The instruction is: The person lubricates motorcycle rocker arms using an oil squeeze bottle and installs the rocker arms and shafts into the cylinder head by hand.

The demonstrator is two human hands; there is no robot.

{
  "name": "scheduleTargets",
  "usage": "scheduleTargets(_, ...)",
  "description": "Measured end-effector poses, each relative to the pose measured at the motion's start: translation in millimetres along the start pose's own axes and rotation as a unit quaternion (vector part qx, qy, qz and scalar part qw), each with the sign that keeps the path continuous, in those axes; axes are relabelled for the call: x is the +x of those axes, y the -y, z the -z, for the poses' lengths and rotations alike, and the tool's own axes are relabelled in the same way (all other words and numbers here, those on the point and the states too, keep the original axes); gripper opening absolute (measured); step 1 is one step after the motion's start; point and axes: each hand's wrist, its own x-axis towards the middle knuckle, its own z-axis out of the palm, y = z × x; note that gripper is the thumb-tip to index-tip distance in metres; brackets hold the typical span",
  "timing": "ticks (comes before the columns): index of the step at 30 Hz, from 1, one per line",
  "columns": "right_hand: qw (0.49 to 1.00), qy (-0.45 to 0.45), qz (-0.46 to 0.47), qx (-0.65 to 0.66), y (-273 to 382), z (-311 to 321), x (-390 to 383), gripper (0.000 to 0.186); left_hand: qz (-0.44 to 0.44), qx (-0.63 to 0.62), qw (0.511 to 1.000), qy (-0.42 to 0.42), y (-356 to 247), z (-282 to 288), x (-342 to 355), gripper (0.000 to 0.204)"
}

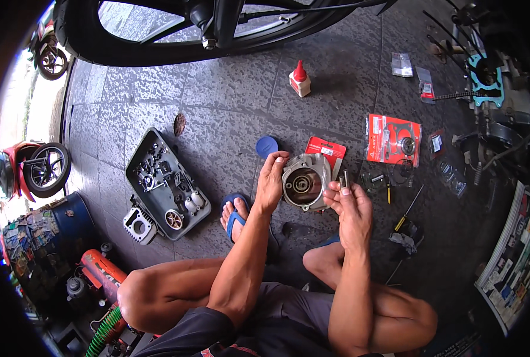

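Observation:
A grey metal engine casting (308, 203), which looks like a cylinder head, stands on the floor in front of me. Its round opening faces up, with ringed parts deep inside. My left hand (271, 184) grips the casting's left edge, thumb and fingers closed at its upper corner. At the casting's right side, my right hand (353, 214) pinches short shiny metal pins (346, 177) upright between thumb and fingers; two seem to show. Behind the casting lies a red parts card (330, 149). A round blue lid (266, 146) is beside my left fingertips.
Left of my foot sits a grey tray (140, 205) of small parts, with a metal block (138, 226) against it. A red-capped bottle (300, 80), a gasket packet (394, 140) and a screwdriver (409, 209) lie around. An engine (503, 113) stands right; a wheel (217, 56) overhangs the far side.

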Motion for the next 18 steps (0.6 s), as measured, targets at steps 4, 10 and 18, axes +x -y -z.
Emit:
scheduleTargets(4, 1.0, 0.0, -0.008, -0.013, 1.3, -1.1, 0.6, 0.028, 0.007, -0.008, 1.0, 0.001, -1.2, 2.5, 0.1, 0.031)
scheduleTargets(10, 1.0, -0.001, -0.004, -0.025, 1.5, -0.6, -1.2, 0.028, 0.024, -0.018, 1.0, -0.001, -4.9, -2.4, -2.2, 0.03)
scheduleTargets(18, 0.999, 0.007, -0.001, -0.044, 6.8, -8.1, -2.6, 0.026, 0.026, -0.03, 0.999, -0.014, -3.3, 0.3, 0.8, 0.031)
